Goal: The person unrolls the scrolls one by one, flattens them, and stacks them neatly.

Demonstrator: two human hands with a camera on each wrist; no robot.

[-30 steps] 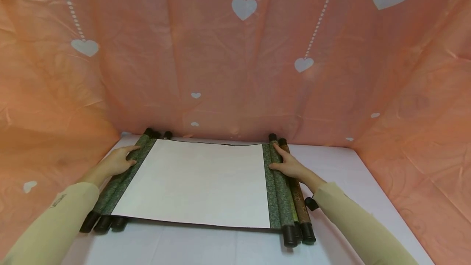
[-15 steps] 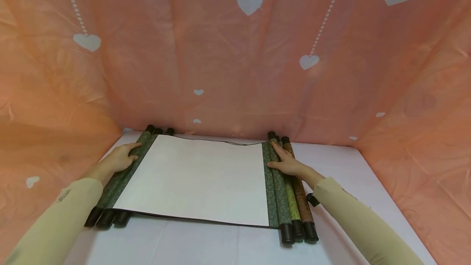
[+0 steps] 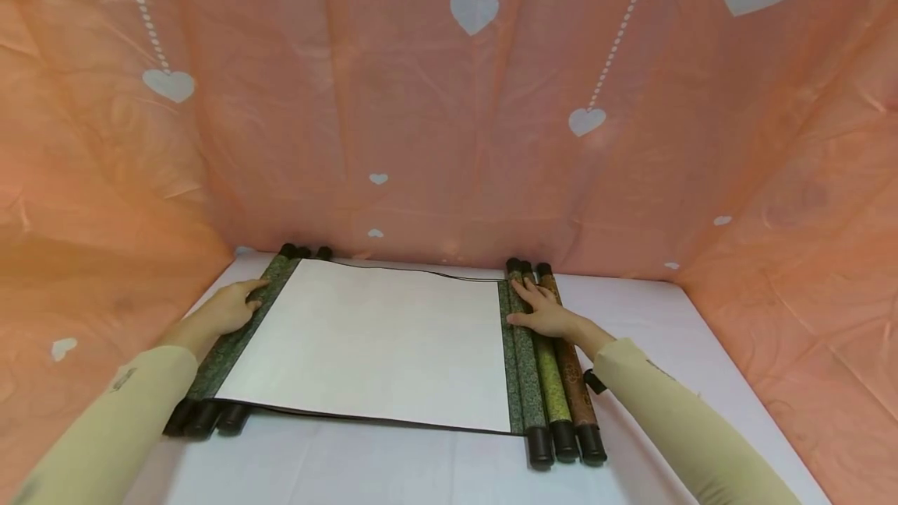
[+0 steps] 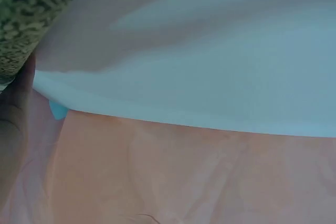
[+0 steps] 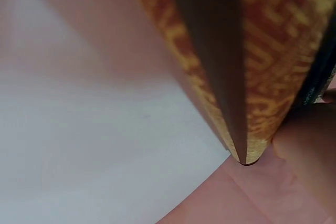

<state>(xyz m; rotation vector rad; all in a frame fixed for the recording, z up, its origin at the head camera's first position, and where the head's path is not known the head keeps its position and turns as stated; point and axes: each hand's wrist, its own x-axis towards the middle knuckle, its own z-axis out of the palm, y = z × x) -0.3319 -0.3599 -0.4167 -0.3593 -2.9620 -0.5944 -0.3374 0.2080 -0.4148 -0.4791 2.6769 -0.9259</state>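
A hanging scroll with a blank white sheet (image 3: 372, 341) lies spread between green patterned ends. At its left end my left hand (image 3: 226, 309) rests over the green rolled edge (image 3: 228, 353), fingers stretched across the top and thumb lower down. My right hand (image 3: 550, 316) lies spread over the right green roll (image 3: 529, 380), fingertips and thumb reaching towards the white sheet. Beside that roll are a yellow-green roll (image 3: 554, 388) and a brown patterned roll (image 3: 575, 388), partly covered by the hand. In the right wrist view, a brown-gold roll (image 5: 273, 72) fills the upper right.
Several black end caps (image 3: 201, 421) stick out at the scroll's left side. Another black cap (image 3: 595, 380) shows beside the right sleeve. A thin black cord (image 3: 456, 277) runs behind the sheet. White cloth (image 3: 337, 466) covers the table, and orange curtain (image 3: 421, 139) with hearts surrounds it.
The right green roll has shifted slightly left, and its flat green strip looks narrower. More of the yellow-green roll shows beside it. My left hand stays at the left end.
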